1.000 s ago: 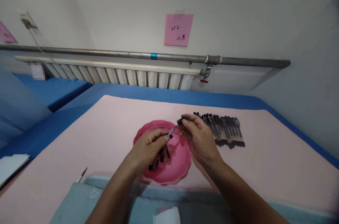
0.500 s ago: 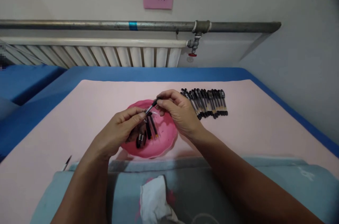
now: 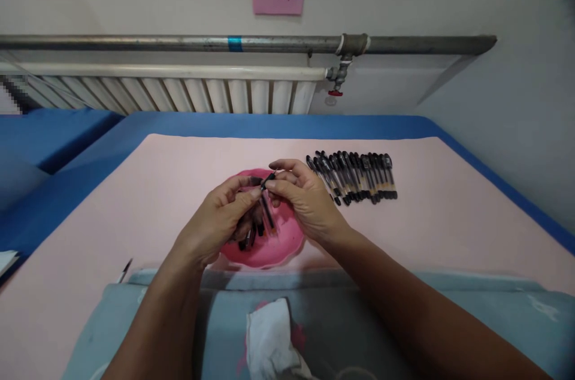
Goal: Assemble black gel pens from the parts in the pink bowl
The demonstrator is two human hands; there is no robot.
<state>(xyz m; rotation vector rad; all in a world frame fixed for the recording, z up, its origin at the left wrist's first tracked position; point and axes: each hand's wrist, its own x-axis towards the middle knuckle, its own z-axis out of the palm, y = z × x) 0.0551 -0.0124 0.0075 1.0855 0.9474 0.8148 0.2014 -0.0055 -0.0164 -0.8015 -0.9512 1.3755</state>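
Observation:
My left hand and my right hand meet over a pink plate on the pink mat. Both hands pinch a small black pen part between their fingertips. The left hand also grips a few dark pen pieces that hang down over the plate. A row of several black pens lies on the mat just to the right of my right hand.
A pink mat covers a blue table. A loose pen refill lies near the mat's front left. A grey-blue cloth and a white tissue sit at the near edge. A radiator and pipe run along the wall.
My hands have drawn closer together, and the pen part between them looks shorter. The camera view dropped from the wall towards the table, then shifted slightly.

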